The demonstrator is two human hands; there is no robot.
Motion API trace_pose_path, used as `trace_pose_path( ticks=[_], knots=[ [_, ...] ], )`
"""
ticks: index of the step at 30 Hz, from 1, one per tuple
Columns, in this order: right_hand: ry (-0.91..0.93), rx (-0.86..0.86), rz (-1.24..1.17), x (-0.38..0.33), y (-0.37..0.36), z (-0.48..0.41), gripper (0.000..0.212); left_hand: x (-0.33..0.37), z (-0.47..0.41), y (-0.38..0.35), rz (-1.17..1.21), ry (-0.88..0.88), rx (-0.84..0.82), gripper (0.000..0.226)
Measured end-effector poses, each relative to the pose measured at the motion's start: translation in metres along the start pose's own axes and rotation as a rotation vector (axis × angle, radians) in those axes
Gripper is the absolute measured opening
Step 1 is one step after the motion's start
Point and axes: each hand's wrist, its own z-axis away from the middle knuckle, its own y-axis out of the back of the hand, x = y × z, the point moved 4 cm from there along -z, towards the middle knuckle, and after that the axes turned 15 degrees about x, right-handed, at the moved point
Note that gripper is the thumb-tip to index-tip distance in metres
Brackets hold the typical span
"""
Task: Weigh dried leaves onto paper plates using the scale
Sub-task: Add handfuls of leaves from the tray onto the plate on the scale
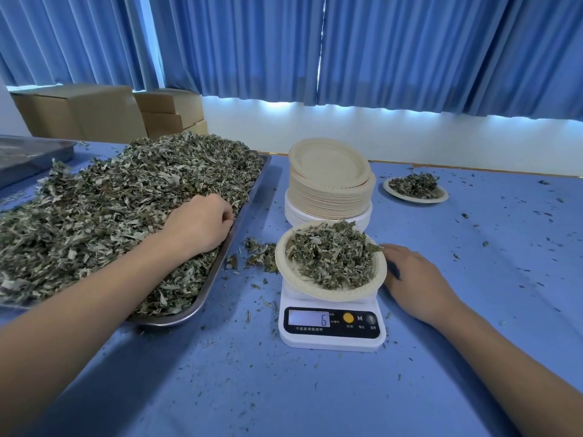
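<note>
A big metal tray (226, 254) heaped with dried leaves (120, 200) lies at the left. My left hand (202, 223) rests on the heap near the tray's right rim, its fingers curled into the leaves. A white scale (331, 340) stands in the middle, its display showing 6. On it sits a paper plate (334, 296) holding a mound of leaves (331, 257). My right hand (413, 279) lies flat on the table, fingertips at the plate's right rim.
A tall stack of paper plates (331, 190) stands just behind the scale. A filled plate (441, 198) sits at the back right. Spilled leaves (262, 255) lie between tray and scale. Another metal tray (28, 156) and cardboard boxes (79, 111) are at the back left.
</note>
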Motion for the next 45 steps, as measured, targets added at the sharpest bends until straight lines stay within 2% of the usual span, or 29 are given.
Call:
trace_pose_path(
  ticks=[2,4,8,12,17,22,28,30,32,33,34,36,38,40,43,45],
  knots=[
    [0.0,0.002,-0.006,0.001,0.0,0.0,0.022,-0.001,0.0,0.002,-0.032,-0.006,0.004,0.012],
    [0.003,0.004,-0.012,0.001,-0.001,0.0,0.022,-0.001,0.0,0.003,-0.177,-0.056,-0.02,0.005],
    [0.005,0.0,-0.014,0.002,-0.001,-0.001,0.022,0.001,0.002,-0.001,-0.402,-0.114,-0.124,0.006],
    [0.002,-0.008,-0.018,0.003,-0.001,-0.001,0.021,0.001,0.001,-0.003,-0.393,-0.126,-0.112,0.015],
    [0.003,-0.004,-0.014,0.003,-0.002,-0.001,0.019,0.0,0.004,-0.004,-0.431,-0.157,-0.14,0.016],
    [0.005,-0.004,-0.003,0.002,-0.001,0.0,0.019,-0.002,0.003,0.0,-0.416,-0.108,-0.068,0.013],
    [-0.008,-0.001,-0.032,0.005,-0.004,0.0,0.019,0.004,0.007,0.006,-0.384,-0.15,-0.069,0.019],
    [-0.069,0.074,-0.124,0.005,-0.002,-0.001,0.022,0.014,0.011,0.014,-0.238,-0.198,0.1,0.024],
    [-0.18,0.218,-0.191,0.007,0.004,-0.003,0.027,0.031,0.022,0.026,0.083,-0.203,0.299,0.018],
    [-0.23,0.289,-0.21,0.008,0.009,-0.004,0.027,0.04,0.028,0.028,0.226,-0.189,0.316,0.015],
    [-0.276,0.344,-0.256,0.009,0.012,-0.004,0.026,0.049,0.032,0.027,0.329,-0.157,0.268,0.012],
    [-0.381,0.383,-0.447,0.008,0.016,-0.003,0.023,0.063,0.035,0.013,0.421,-0.066,0.067,0.016],
    [-0.471,0.318,-0.623,0.006,0.016,-0.002,0.024,0.071,0.033,-0.001,0.4,0.002,-0.126,0.023],
    [-0.528,0.166,-0.769,0.002,0.012,0.001,0.025,0.073,0.034,-0.015,0.458,0.079,-0.247,0.023],
    [-0.525,-0.06,-0.923,-0.007,0.011,0.004,0.023,0.071,0.035,-0.027,0.656,0.231,-0.271,0.016],
    [-0.556,-0.107,-1.004,-0.007,0.013,0.005,0.023,0.072,0.034,-0.03,0.744,0.312,-0.239,0.013]
  ],
)
